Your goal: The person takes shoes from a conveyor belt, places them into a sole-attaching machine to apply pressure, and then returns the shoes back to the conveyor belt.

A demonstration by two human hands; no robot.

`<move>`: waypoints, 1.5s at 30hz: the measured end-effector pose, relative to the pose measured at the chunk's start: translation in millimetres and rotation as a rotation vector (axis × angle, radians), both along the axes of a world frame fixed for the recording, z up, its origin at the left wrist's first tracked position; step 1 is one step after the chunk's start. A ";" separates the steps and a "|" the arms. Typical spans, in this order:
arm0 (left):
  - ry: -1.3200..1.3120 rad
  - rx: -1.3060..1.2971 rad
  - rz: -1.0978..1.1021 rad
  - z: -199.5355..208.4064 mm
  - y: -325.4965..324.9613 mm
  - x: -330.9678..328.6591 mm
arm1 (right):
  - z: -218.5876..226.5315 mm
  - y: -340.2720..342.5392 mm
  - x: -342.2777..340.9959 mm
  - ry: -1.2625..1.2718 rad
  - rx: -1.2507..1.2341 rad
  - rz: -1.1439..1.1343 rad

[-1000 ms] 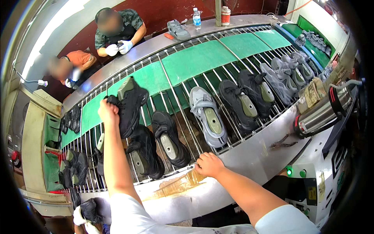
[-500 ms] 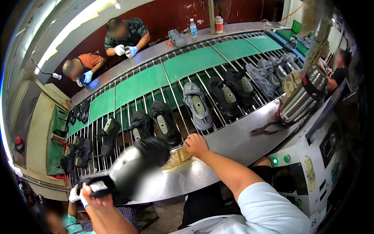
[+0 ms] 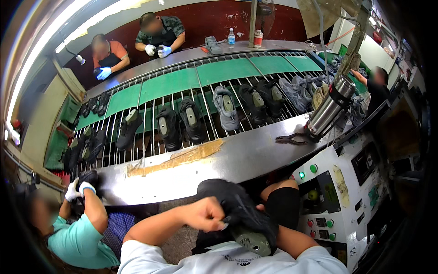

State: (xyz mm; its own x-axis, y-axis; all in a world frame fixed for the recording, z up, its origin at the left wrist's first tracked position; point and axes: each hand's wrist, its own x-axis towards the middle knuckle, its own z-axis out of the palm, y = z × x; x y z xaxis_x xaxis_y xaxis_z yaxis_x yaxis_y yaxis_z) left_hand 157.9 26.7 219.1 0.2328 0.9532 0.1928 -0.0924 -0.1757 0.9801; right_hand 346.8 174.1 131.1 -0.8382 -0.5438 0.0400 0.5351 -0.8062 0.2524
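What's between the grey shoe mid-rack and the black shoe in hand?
In the head view, a metal ledge separates the grey shoe from the black shoe.

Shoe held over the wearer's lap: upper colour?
The shoe's upper is black; the head view shows it best.

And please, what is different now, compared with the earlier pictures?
The black shoe, earlier held above the rack by the left hand, has come back toward the body. The right hand has left the metal counter and is now at this shoe, mostly hidden. The grey shoe stays on the rack.
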 end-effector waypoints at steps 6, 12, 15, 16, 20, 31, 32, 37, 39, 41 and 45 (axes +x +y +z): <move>0.360 -0.167 1.251 -103.6 36.6 -60.8 | 53.8 11.5 59.5 -0.100 0.548 -0.624; 1.215 -0.463 1.676 -184.0 29.1 -184.6 | 70.1 67.9 139.1 -0.326 0.844 -1.172; 1.246 -0.741 1.652 -186.1 32.5 -212.8 | 29.3 130.4 218.4 -0.423 0.910 -1.221; 1.362 -0.636 1.640 -202.1 24.5 -228.0 | 11.6 152.7 248.3 -0.444 0.924 -1.200; 1.241 -0.457 1.578 -245.4 30.2 -272.0 | 29.4 247.9 301.8 -0.831 1.428 -1.491; 1.306 -0.231 1.797 -261.2 32.4 -208.6 | 104.7 525.3 273.4 -1.769 2.167 -1.139; 1.315 -0.156 1.799 -261.8 37.4 -180.6 | 91.4 546.1 278.8 -1.926 2.236 -1.055; 0.563 -0.345 1.663 -317.7 17.7 -54.8 | 43.6 588.4 269.0 -2.206 2.174 -0.503; 0.802 -0.341 1.600 -311.5 9.7 -32.7 | 59.0 566.0 228.2 -2.206 2.184 -0.231; 0.851 -0.249 1.668 -306.4 23.0 -32.1 | 72.0 555.1 214.2 -2.196 2.165 -0.229; 0.906 -0.316 1.651 -288.8 36.9 -29.1 | 72.2 535.0 214.3 -2.219 2.189 -0.227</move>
State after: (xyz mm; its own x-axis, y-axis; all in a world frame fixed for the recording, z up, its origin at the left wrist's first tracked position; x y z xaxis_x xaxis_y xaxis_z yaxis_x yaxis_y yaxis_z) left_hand 128.8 63.6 -69.7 -0.8964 0.2701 0.3515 0.4407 0.6284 0.6410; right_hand 561.1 709.1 203.3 0.5515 0.8338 -0.0265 0.7621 -0.5164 -0.3906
